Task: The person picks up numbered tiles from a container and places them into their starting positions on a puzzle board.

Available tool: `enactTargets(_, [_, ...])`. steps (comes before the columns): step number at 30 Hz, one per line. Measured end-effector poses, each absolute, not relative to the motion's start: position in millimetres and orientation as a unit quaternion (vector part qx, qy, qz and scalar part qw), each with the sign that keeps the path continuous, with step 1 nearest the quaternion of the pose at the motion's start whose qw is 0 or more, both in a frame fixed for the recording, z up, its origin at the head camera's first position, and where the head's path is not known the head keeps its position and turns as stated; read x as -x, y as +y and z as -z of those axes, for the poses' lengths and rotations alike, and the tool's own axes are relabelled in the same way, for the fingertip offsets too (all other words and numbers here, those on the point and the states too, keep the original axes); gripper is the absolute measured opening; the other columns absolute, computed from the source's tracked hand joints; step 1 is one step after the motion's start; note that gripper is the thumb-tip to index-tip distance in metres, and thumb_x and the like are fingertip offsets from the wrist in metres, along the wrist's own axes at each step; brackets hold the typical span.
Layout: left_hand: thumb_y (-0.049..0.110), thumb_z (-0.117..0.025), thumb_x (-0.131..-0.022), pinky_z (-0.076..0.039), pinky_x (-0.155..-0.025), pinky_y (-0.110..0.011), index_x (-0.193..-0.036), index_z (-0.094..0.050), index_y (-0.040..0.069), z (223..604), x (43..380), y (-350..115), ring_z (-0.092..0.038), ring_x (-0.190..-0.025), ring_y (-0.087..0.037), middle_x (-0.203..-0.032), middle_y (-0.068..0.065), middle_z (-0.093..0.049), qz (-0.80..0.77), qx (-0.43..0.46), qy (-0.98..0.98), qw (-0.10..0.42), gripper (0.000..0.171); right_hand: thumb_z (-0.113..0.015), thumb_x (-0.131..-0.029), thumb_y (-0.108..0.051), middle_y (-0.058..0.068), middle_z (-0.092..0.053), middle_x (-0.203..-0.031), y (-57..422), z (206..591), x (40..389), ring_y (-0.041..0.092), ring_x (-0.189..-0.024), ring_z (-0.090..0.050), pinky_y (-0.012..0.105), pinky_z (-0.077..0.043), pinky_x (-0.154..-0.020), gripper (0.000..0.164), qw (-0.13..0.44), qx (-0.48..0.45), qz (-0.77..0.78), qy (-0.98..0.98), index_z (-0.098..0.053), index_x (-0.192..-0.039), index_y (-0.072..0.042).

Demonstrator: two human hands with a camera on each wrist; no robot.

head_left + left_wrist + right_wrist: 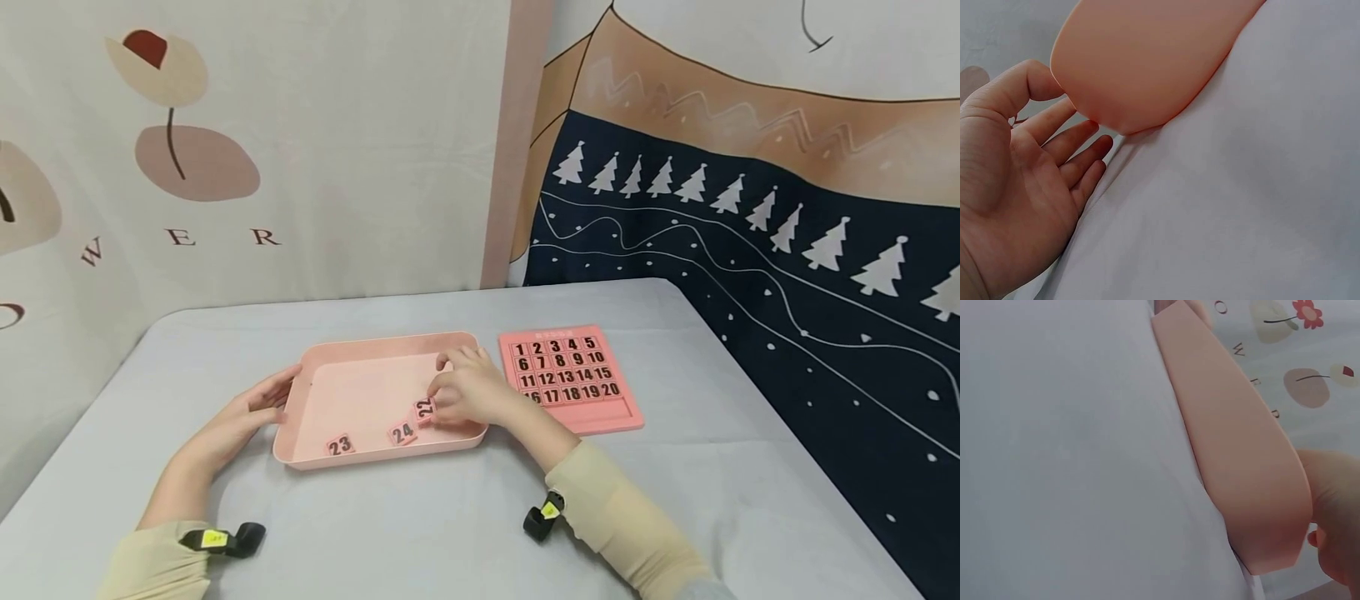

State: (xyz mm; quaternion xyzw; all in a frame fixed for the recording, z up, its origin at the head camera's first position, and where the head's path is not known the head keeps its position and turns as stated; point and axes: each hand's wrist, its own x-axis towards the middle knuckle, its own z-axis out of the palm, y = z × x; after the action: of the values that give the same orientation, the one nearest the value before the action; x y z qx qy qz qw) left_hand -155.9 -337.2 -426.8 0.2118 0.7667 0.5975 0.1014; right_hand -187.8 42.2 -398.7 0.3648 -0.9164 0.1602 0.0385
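A shallow pink tray (390, 457) lies on the table, its outer wall (1147, 62) large in the left wrist view. My left hand (236, 423) rests against the tray's left end with relaxed fingers, thumb near the rim. Over the tray's right part is my right hand (476, 390), fingers bent down beside the number tile 22 (423, 408). Whether it pinches a tile is hidden. Tile 24 (402, 432) and tile 23 (341, 444) lie near the front wall. In the right wrist view the tray wall (1235, 444) covers the fingertips.
Right of the tray lies a pink number board (585, 419) bearing rows of numbered tiles from 1 to 20, its bottom strip plain pink. A pale cloth (375, 533) covers the table. Printed curtains (375, 167) hang behind and to the right.
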Motion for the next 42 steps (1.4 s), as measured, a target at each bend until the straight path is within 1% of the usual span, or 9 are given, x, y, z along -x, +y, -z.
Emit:
enactTargets(2, [-0.003,-0.052,-0.092,-0.032,-0.093,-0.010,-0.150,-0.023,0.000,426.6,156.0,-337.2,-0.037,-0.124,0.006,-0.154,0.000,-0.028,-0.599,-0.213,0.765,0.102,0.065,-0.079,-0.072,-0.051,-0.004,-0.049,-0.116,46.7,397.7,185.6,0.016,-0.113,-0.039,0.042,-0.029,-0.100,0.035,0.062,-0.354,-0.176,-0.916,-0.074,-0.098,-0.028])
enactTargets(7, [-0.003,-0.052,-0.092,-0.032,-0.093,-0.010,-0.150,-0.023,0.000,426.5,155.8,-336.5,-0.037,-0.124,0.006,-0.153,0.001,-0.029,-0.600,-0.216,0.763,0.103,0.065,-0.081,-0.072,-0.043,-0.002,-0.050,-0.114,60.0,392.7,177.9,0.017,-0.108,-0.041,0.048,-0.028,-0.101,0.029,0.113,-0.332,-0.213,-0.912,-0.074,-0.093,-0.025])
enactTargets(13, [-0.002,-0.053,-0.093,-0.032,-0.093,-0.010,-0.151,-0.022,0.000,426.8,156.7,-336.9,-0.037,-0.124,0.006,-0.155,-0.002,-0.026,-0.598,-0.213,0.765,0.105,0.065,-0.082,-0.071,-0.042,0.001,-0.052,-0.116,77.0,391.8,165.4,0.017,-0.100,-0.043,0.039,-0.033,-0.089,0.028,0.171,-0.308,-0.225,-0.909,-0.073,-0.090,-0.023])
enactTargets(17, [-0.001,-0.053,-0.093,-0.031,-0.093,-0.010,-0.151,-0.021,0.000,426.2,157.3,-338.4,-0.036,-0.124,0.007,-0.156,-0.005,-0.023,-0.598,-0.211,0.766,0.109,0.066,-0.085,-0.067,-0.038,0.003,-0.054,-0.114,88.8,393.1,156.9,0.020,-0.095,-0.045,0.040,-0.035,-0.085,0.029,0.219,-0.285,-0.258,-0.897,-0.072,-0.087,-0.020])
enactTargets(19, [-0.001,-0.053,-0.092,-0.031,-0.094,-0.010,-0.151,-0.022,0.000,426.0,157.3,-338.4,-0.036,-0.124,0.007,-0.156,-0.004,-0.023,-0.598,-0.210,0.766,0.109,0.066,-0.087,-0.066,-0.036,0.003,-0.054,-0.113,95.5,394.0,153.7,0.021,-0.097,-0.046,0.042,-0.035,-0.086,0.029,0.237,-0.270,-0.276,-0.891,-0.072,-0.085,-0.019])
enactTargets(24, [-0.002,-0.053,-0.092,-0.032,-0.093,-0.010,-0.151,-0.022,0.001,425.2,156.0,-336.1,-0.037,-0.123,0.007,-0.156,-0.005,-0.025,-0.598,-0.209,0.767,0.107,0.066,-0.088,-0.065,-0.032,0.004,-0.053,-0.114,114.1,395.9,146.7,0.024,-0.108,-0.044,0.048,-0.032,-0.093,0.031,0.236,-0.231,-0.298,-0.895,-0.072,-0.086,-0.017])
enactTargets(27, [-0.001,-0.053,-0.092,-0.032,-0.092,-0.009,-0.151,-0.023,0.002,424.9,156.0,-335.7,-0.036,-0.123,0.007,-0.156,-0.005,-0.024,-0.595,-0.205,0.770,0.107,0.067,-0.089,-0.064,-0.029,0.006,-0.053,-0.115,125.2,397.8,142.9,0.025,-0.110,-0.043,0.050,-0.030,-0.094,0.032,0.230,-0.210,-0.309,-0.899,-0.071,-0.086,-0.014])
enactTargets(34, [-0.001,-0.053,-0.092,-0.032,-0.092,-0.009,-0.151,-0.023,0.002,424.0,156.1,-336.8,-0.037,-0.122,0.007,-0.156,-0.008,-0.023,-0.593,-0.202,0.773,0.105,0.066,-0.090,-0.063,-0.030,0.008,-0.054,-0.115,147.2,404.7,134.6,0.026,-0.112,-0.042,0.050,-0.028,-0.096,0.032,0.240,-0.170,-0.321,-0.900,-0.067,-0.078,-0.015])
enactTargets(42, [0.000,-0.054,-0.092,-0.032,-0.092,-0.009,-0.151,-0.023,0.001,424.9,155.7,-335.6,-0.036,-0.121,0.008,-0.156,-0.014,-0.021,-0.590,-0.198,0.776,0.106,0.066,-0.089,-0.064,-0.032,0.011,-0.055,-0.115,165.4,414.0,123.6,0.026,-0.109,-0.043,0.045,-0.029,-0.090,0.033,0.230,-0.138,-0.328,-0.906,-0.064,-0.077,-0.014])
